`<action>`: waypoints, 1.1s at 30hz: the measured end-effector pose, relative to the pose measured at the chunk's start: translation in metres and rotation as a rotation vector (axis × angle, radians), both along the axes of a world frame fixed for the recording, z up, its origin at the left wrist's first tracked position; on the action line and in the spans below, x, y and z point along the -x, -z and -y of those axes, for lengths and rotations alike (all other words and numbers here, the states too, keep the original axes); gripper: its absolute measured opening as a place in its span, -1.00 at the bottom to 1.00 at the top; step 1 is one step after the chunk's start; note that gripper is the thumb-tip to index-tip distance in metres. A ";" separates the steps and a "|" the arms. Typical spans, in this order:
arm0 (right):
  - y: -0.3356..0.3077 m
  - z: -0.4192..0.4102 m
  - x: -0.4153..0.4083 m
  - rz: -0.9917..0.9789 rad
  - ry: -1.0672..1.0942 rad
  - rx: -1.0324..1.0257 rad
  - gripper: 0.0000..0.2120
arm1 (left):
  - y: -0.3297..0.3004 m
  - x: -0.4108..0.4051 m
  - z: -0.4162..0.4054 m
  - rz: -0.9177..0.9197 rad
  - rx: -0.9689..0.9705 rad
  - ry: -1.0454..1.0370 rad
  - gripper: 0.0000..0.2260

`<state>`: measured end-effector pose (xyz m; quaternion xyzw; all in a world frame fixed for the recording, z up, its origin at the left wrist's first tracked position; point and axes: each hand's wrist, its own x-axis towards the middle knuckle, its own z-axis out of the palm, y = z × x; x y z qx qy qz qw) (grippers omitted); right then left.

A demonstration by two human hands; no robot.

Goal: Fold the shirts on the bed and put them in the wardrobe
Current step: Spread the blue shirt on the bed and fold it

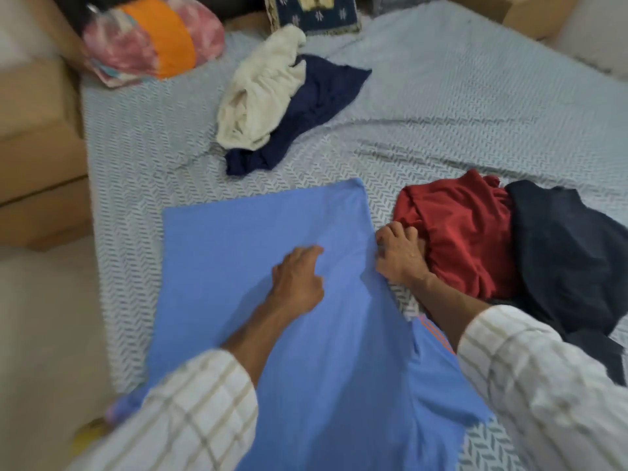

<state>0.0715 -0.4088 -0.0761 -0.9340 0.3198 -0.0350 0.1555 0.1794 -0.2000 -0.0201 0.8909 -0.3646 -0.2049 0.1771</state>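
The right hand (399,254) has its grip closed on the right long edge of the blue shirt (265,266), fingers curled over the hem about halfway up its length, knuckles just beside the red shirt (458,232). The left hand (299,277) lies on top of the blue cloth a little inward of that same edge; its fingers are loosely bent and pointing away from the person, pressing or smoothing rather than pinching, though blur makes the fingertips hard to read.

The blue shirt is spread flat as a long panel at the near edge of the bed (475,113), its long axis running away from the person toward the bed's far edge, slightly tilted. Both hands sit on its right half, so the right hand is the nearer one to the edge that I judge must be carried across: the coming fold most likely goes leftward over the long axis, with the left hand holding the crease line.

Outward, the red shirt touches a dark shirt (571,260) near the bed's right edge. Farther up, toward the middle of the bed, a cream shirt (261,93) lies over a navy shirt (306,113); these look unfolded. No wardrobe is in view.
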 end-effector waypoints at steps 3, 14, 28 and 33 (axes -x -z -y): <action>-0.026 -0.040 0.004 -0.108 0.139 -0.074 -0.46 | -0.009 0.024 -0.084 0.013 0.068 -0.083 -0.50; -0.032 -0.316 0.016 0.126 -0.315 -0.096 -0.51 | -0.011 0.059 -0.319 -0.230 0.169 -1.279 -0.52; -0.018 -0.393 0.017 -0.027 -0.565 -0.325 -0.58 | 0.004 0.068 -0.362 -0.505 0.638 -1.359 -0.82; -0.042 -0.372 0.024 0.168 -0.213 -0.924 -0.83 | -0.042 0.090 -0.317 -0.059 0.467 -0.934 -0.76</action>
